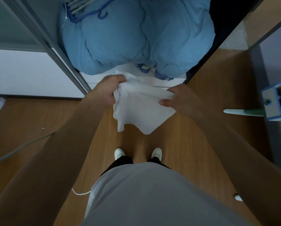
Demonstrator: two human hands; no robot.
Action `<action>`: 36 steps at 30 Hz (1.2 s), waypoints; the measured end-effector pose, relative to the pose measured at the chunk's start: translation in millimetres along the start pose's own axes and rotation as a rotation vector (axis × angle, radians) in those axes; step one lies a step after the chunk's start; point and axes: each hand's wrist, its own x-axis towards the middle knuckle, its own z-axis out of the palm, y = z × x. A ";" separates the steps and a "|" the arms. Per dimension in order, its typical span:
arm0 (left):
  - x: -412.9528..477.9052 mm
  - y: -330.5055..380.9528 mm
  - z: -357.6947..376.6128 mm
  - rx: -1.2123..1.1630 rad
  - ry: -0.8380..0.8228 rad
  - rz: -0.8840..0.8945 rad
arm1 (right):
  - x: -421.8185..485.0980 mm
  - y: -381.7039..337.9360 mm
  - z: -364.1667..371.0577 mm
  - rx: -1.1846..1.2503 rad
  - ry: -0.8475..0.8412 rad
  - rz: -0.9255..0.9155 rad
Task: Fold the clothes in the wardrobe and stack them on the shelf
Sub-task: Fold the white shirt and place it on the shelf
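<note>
1. Floor (177, 144): wood, open strip running from the wardrobe front back to the person's feet.
2. Wardrobe (54, 46): open. A grey rail slants on the left and a dark edge on the right, so the opening between them is narrow.
3. Duvet (136, 35): a big blue bundle that fills most of the opening and bulges out over the shelf.
4. Cloth (141, 110): white, held between both hands just in front of the shelf. Its top edge reaches over the shelf front, and the lower corners hang loose above the floor.
5. Shelf (94, 78): white, with only a thin strip showing under the duvet.
6. Blue tool (273, 101): at the right edge on the floor, with a white and green handle pointing left. It is well apart from the hands.
7. Cable (22, 146): grey, curving across the floor under the left arm.
8. Left hand (107, 90): fingers curled, bunching the cloth's upper left corner.
9. Right hand (180, 99): thumb and fingers pinch the cloth's right edge.
10. Shoes (119, 153): white, side by side, below the hanging cloth.
11. Hanger (87, 14): blue, on top of the duvet at upper left.
12. Small blue cloth (144, 67): tucked under the duvet on the shelf. It has a yellow patch, and any print on it is too small to read.
</note>
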 end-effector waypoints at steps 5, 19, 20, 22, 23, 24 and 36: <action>-1.7 5.3 -8.7 0.042 0.047 -0.011 | -1.1 -2.6 -1.2 -0.133 0.074 -0.161; -11.2 -5.7 -17.0 -0.065 -0.215 0.389 | 1.7 -18.9 -26.1 1.020 -0.202 0.050; -11.6 -7.0 -14.3 -0.006 -0.264 0.387 | 1.5 -22.2 -26.2 1.084 -0.222 0.058; -13.7 -9.8 -10.6 0.061 -0.345 0.337 | 1.2 -28.5 -25.4 1.199 -0.235 0.098; -14.4 -11.9 -10.8 0.069 -0.380 0.291 | 0.3 -32.2 -25.2 1.246 -0.231 0.123; -14.0 -14.8 -12.5 0.070 -0.412 0.245 | -0.9 -35.9 -24.5 1.281 -0.225 0.137; -18.4 -14.6 -3.5 -0.032 -0.244 0.168 | 10.9 -18.4 -45.3 1.513 0.045 0.343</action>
